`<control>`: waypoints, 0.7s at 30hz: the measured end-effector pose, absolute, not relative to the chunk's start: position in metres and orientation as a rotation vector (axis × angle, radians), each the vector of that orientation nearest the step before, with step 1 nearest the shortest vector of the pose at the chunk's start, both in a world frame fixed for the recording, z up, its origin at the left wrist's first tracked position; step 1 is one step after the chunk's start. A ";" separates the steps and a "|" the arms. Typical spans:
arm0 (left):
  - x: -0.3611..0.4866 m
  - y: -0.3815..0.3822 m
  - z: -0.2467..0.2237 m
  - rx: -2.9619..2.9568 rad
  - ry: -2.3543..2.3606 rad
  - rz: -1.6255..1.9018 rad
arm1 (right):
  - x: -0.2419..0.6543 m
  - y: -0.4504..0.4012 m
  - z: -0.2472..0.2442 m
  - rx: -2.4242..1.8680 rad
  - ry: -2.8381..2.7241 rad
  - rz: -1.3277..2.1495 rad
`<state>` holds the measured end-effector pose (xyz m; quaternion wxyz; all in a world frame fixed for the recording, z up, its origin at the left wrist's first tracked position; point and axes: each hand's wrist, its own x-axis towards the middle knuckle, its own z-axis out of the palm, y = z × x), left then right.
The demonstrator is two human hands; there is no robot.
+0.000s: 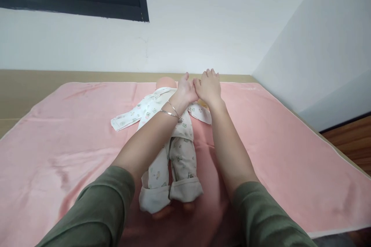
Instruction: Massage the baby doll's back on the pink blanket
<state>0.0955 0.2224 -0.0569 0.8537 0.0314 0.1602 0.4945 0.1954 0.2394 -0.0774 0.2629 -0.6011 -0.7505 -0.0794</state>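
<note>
My left hand [188, 89], with a thin bracelet [171, 113] at the wrist, is turned partly palm up over the upper right side of a baby doll. Its thumb points away from me, and its other fingers are partly hidden by my right hand. My right hand [209, 85] lies back up against it, fingers stretched out. Neither hand visibly holds anything. The doll [166, 82] lies on its back, its face out of sight. It wears a white printed top [153, 104] and matching trousers [183, 158] with turned-up cuffs. A small yellowish thing [202, 103] shows beside my right wrist, mostly hidden.
A pink sheet [261, 142] with a few wrinkles covers a pale wooden surface [17, 92]. Behind it rises a white wall [199, 26] with a dark window frame [87, 3] at upper left. Another wall [327, 53] borders the right side, above brown wood [353, 138].
</note>
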 end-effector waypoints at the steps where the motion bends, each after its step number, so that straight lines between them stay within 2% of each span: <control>1: 0.093 0.222 -0.057 0.087 0.326 1.035 | 0.195 0.239 -0.077 -1.617 -2.027 -0.238; 10: 0.072 0.210 -0.053 0.311 0.428 1.072 | 0.193 0.235 -0.064 -1.810 -1.998 -0.254; 21: 0.001 0.146 -0.041 0.497 0.647 1.164 | 0.180 0.238 -0.068 -1.878 -1.981 -0.342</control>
